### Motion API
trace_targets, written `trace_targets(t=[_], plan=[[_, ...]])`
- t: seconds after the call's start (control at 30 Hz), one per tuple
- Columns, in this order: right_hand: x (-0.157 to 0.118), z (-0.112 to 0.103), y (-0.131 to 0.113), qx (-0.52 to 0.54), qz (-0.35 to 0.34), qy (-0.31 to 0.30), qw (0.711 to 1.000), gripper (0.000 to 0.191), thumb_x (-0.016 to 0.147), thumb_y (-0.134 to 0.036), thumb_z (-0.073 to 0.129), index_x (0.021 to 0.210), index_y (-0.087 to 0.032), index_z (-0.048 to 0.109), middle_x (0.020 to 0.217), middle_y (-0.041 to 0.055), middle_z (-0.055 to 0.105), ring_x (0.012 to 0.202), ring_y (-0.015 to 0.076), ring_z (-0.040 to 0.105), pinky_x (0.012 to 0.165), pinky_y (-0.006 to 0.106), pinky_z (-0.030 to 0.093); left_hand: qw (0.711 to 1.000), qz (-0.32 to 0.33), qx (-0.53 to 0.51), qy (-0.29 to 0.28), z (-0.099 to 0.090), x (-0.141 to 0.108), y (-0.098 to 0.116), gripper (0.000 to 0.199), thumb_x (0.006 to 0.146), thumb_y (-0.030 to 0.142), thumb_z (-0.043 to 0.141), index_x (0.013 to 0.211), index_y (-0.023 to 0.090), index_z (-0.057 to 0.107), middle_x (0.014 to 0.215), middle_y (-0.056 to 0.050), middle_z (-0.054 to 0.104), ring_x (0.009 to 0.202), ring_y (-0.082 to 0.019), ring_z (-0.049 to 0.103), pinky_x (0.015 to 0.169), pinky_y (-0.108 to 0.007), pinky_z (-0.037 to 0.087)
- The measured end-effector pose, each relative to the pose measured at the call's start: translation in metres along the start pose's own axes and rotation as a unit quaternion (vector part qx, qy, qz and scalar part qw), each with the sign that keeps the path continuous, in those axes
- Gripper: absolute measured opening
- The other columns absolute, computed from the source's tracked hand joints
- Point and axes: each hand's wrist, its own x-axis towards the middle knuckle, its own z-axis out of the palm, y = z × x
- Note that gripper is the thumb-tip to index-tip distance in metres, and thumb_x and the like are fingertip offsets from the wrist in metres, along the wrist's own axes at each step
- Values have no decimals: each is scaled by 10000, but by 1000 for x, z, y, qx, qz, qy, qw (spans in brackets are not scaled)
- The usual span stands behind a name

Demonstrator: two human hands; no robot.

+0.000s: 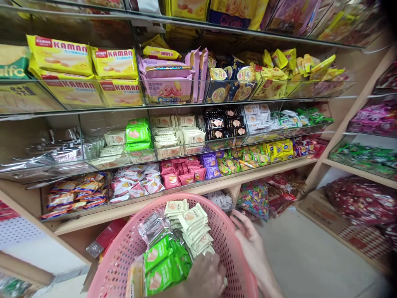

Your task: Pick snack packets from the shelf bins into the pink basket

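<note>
In front of me is a round pink plastic basket (116, 256) with a perforated wall, holding several small snack packets. Cream-coloured packets (194, 219) stand in overlapping rows, with green packets (164, 265) and silver packets (154, 227) beside them. Reaching into the basket, my left hand (206, 275) is closed with curled fingers at the lower end of the cream row; a pale packet edge shows by its fingertips, and the grip itself is partly hidden. Against the basket's right rim, my right hand (249, 242) holds the side from outside, its fingers bent at the edge.
Glass-fronted shelves (186, 103) stand ahead, with yellow KAMAN packs (62, 56), more green packets (138, 131), black packets (223, 124) and red packets (182, 171). A lower wooden ledge (192, 190) runs just beyond the basket. At right lie a cardboard box (328, 219) and tiled floor (297, 252).
</note>
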Motion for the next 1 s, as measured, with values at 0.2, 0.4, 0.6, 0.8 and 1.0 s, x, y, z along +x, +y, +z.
trace_targets(t=[0.2,0.4,0.6,0.8,1.0], plan=[[-1,-3,3,-1,0,-2,1000,528,624,-326,734,1132,-221,637,1214,108,648,1170,279,571,1021,419,422,999,9,26,29,48,12,1,293,952,225,397,1035,139,665,1030,-139,650,1003,-257,582,843,-367,436],[-1,-3,4,-1,4,-11,1000,543,629,-374,745,1139,-231,627,1234,107,637,1176,281,564,1012,413,425,998,22,35,39,57,15,3,243,935,262,437,986,169,655,1010,-129,648,947,-261,613,766,-357,491],[1,-4,7,1,-3,-7,1000,542,631,-396,748,1134,-229,636,1207,105,651,1157,278,576,984,396,449,999,-9,-20,-47,42,15,13,245,927,238,448,1120,167,582,1070,-146,617,930,-269,644,667,-316,535],[1,-5,5,-5,-3,-11,1000,542,619,-375,748,1130,-232,634,1206,100,653,1157,280,577,994,406,445,984,23,-172,-31,-67,-16,-7,375,830,205,599,1187,157,495,1287,-107,522,1163,-242,530,983,-338,456],[0,-4,5,-3,11,-10,1000,549,626,-333,734,1152,-232,615,1226,101,643,1169,281,570,1014,420,425,985,-33,-81,145,-121,-23,-117,313,868,72,400,1155,158,492,1272,-113,493,1155,-194,504,979,-319,414]])
